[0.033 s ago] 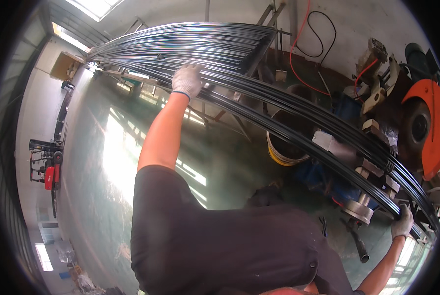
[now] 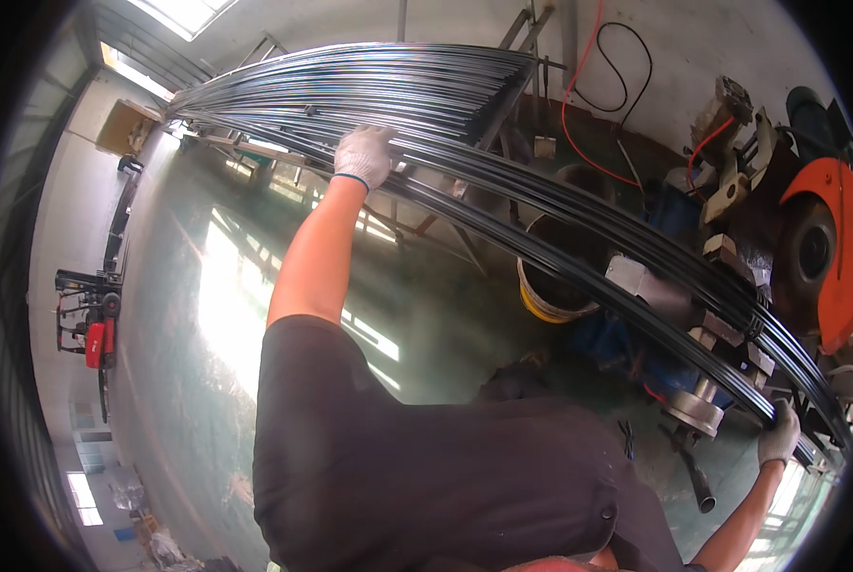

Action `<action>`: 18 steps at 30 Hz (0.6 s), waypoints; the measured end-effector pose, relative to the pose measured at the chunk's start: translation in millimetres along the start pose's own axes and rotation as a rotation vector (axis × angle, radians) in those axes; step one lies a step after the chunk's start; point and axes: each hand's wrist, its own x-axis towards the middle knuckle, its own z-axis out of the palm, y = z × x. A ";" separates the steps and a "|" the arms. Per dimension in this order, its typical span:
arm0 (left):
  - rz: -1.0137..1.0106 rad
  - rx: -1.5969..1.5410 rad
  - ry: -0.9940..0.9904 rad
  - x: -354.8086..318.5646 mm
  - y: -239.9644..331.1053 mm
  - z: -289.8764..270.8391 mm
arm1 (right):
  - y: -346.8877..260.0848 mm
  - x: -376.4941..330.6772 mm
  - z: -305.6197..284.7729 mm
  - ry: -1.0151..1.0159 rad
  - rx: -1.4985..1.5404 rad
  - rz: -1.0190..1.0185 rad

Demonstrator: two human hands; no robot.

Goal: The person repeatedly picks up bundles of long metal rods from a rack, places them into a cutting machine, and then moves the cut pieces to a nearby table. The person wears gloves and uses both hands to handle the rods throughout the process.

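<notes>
A long bundle of dark steel rods runs in an arc from the far left to the lower right, resting on a metal rack. My left hand, in a white glove, reaches far forward and curls its fingers over a few rods near the front of the bundle. My right hand, also in a white glove, grips the same rods low at the right, close to their near ends. My black-shirted torso fills the lower middle of the view.
A cut-off machine with an orange guard stands at the right. A yellow-rimmed bucket sits under the rods. A red cable hangs on the wall. A red pallet truck stands at the far left on the glossy green floor.
</notes>
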 end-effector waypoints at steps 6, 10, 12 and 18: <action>0.131 0.027 -0.369 40.2 -29.2 22.1 | -5.8 -9.4 8.6 0.072 -0.025 -0.016; 0.107 -0.143 -0.334 45.6 -33.9 21.3 | -7.2 -9.0 3.9 -0.001 0.002 0.022; 0.136 -0.106 -0.370 52.8 -39.8 24.0 | -3.8 -8.1 5.5 -0.036 0.016 0.035; 0.047 0.058 -0.557 59.9 -23.6 8.8 | -11.7 -12.3 -1.7 0.000 -0.002 0.009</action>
